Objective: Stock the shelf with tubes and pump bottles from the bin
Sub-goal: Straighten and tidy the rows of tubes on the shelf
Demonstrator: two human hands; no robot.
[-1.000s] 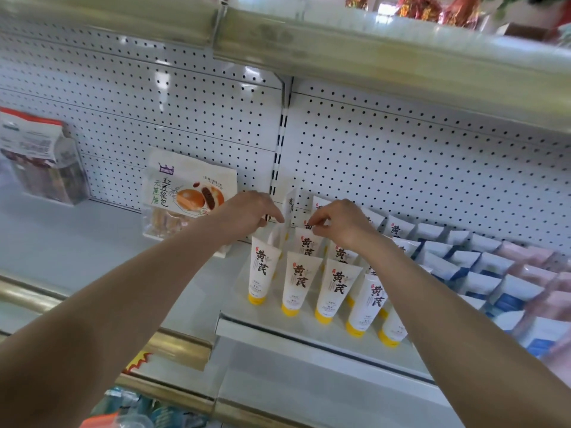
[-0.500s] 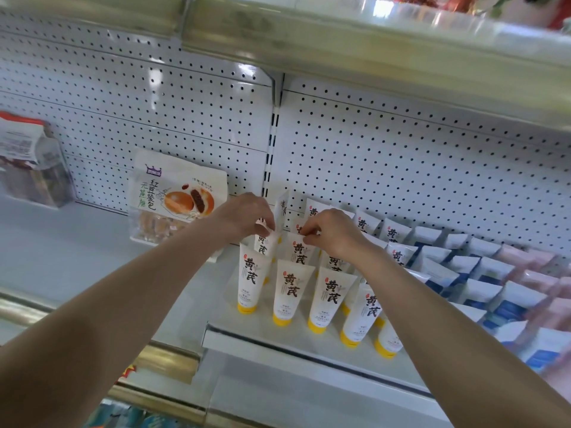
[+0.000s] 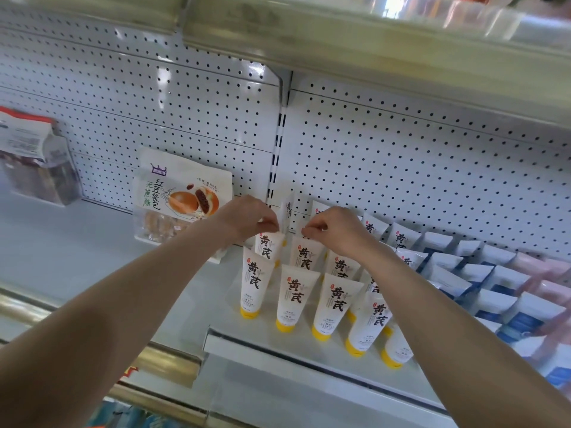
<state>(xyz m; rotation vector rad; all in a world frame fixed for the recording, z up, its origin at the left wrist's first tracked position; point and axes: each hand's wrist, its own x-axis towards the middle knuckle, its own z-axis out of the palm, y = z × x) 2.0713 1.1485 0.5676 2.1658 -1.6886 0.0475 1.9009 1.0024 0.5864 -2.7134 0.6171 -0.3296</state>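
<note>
Several white tubes with yellow caps (image 3: 295,299) stand cap-down in rows on the white shelf (image 3: 278,347). My left hand (image 3: 247,216) pinches the top edge of a second-row tube (image 3: 267,247). My right hand (image 3: 333,228) pinches the top of the neighbouring second-row tube (image 3: 304,256). One more tube (image 3: 287,211) stands turned edge-on between my two hands, against the pegboard. Both forearms reach in from below. The bin is not in view.
White-and-blue tubes (image 3: 488,288) and pinkish ones (image 3: 543,273) fill the shelf to the right. A bread snack bag (image 3: 179,196) leans on the pegboard (image 3: 401,168) at left, a clear packet (image 3: 34,159) further left. An upper shelf (image 3: 340,47) overhangs.
Both hands have drawn slightly toward me, from the back row onto the tops of the second-row tubes. The view has shifted a little.
</note>
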